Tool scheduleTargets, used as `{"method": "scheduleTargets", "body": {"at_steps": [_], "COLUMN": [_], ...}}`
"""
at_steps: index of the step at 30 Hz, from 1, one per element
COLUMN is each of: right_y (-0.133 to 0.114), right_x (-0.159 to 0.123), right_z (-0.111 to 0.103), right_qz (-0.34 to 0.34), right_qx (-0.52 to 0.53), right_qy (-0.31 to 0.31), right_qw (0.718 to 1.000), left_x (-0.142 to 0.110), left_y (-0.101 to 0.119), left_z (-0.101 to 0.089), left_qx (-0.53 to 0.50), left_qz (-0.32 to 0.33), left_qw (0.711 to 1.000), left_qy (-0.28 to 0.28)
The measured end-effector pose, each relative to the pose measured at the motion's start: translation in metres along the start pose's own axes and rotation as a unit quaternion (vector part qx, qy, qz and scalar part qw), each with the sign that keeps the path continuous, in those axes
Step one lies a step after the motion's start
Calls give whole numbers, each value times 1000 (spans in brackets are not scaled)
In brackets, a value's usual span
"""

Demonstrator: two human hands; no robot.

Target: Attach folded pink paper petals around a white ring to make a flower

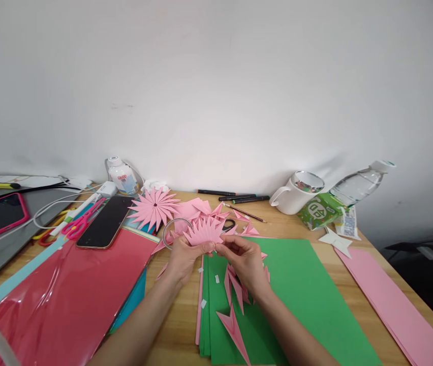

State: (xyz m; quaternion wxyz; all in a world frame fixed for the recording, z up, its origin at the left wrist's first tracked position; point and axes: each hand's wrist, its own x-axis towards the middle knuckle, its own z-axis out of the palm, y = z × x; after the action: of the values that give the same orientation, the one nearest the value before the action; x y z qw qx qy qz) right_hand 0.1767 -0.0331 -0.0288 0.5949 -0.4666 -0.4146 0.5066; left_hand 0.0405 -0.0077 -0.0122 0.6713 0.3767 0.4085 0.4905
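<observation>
Between my two hands is a pink folded-paper fan (205,231) with many pointed tips facing away from me. My left hand (186,256) pinches its left side with the thumb on top. At its lower right edge, the fingers of my right hand (241,256) close on the fan. Below my right hand, several loose pink folded paper pieces (234,333) lie on green paper sheets (300,284). A finished-looking pink paper star (155,207) rests behind to the left. A roll of clear tape (171,231) and dark-handled scissors (229,224) are partly hidden behind the fan.
On the left are a black phone (105,222), pink scissors (83,219), red sheets in clear wrap (67,300) and a white bottle (123,175). To the right stand a white mug (295,195), a green packet (319,209) and a tilted water bottle (359,184). Pink strips (395,305) line the right edge.
</observation>
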Motion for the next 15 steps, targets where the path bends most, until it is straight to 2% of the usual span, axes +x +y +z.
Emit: {"method": "scheduleTargets", "body": {"at_steps": [8, 15], "right_y": [-4, -3], "right_x": [2, 3], "right_z": [-1, -1], "right_qz": [11, 43], "right_qx": [-2, 38], "right_qy": [-17, -18], "right_qw": [1000, 998], "left_x": [-1, -3], "left_y": [2, 3], "left_z": [3, 4], "left_qx": [-38, -35], "left_qz": [-16, -42], "left_qw": [999, 998], "left_qy": [19, -15]}}
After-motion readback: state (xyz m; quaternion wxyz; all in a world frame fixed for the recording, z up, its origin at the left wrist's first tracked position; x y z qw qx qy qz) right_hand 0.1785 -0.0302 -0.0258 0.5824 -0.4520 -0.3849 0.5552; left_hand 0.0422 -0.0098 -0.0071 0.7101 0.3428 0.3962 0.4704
